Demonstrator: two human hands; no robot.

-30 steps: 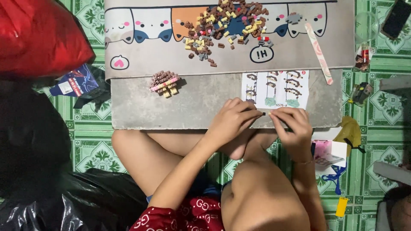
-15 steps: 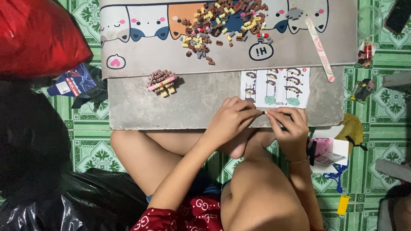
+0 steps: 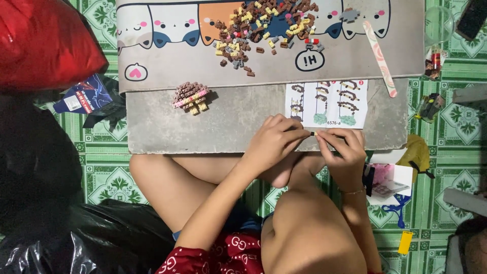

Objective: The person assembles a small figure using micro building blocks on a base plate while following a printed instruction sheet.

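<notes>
the left hand (image 3: 274, 139) and the right hand (image 3: 341, 147) meet at the near edge of a low grey slab (image 3: 228, 124), fingertips almost touching. between them sits a tiny dark block piece (image 3: 310, 133), pinched by the fingers of both hands – the left fingers curl closed on one end, the right thumb and forefinger close on the other. the piece is too small to tell its exact shape.

just beyond the hands, an instruction sheet (image 3: 329, 104) lies flat on the slab, its near edge partly covered by the fingers. to the left on the same slab stands a small built model (image 3: 190, 96) of brown, pink and yellow blocks, well apart from the hands.

the far half of the surface is covered by a grey mat with cartoon cats (image 3: 167, 61). on it lies a loose pile of small blocks (image 3: 264, 28) – brown, yellow, grey and dark blue – scattered around a dark blue patch. a long pale strip (image 3: 379, 58) lies slantwise from the mat down onto the slab's right edge.

the slab rests on a floor of green patterned tiles (image 3: 109, 177). the person sits cross-legged on the floor, bare knees under the near edge. a red bag (image 3: 45, 43) sits at the upper left, black plastic bags (image 3: 61, 228) fill the lower left, and a blue and white packet (image 3: 83, 96) lies beside the slab's left end. on the right, a small booklet (image 3: 390, 182) and a yellow tag (image 3: 405, 242) lie on the tiles.
</notes>
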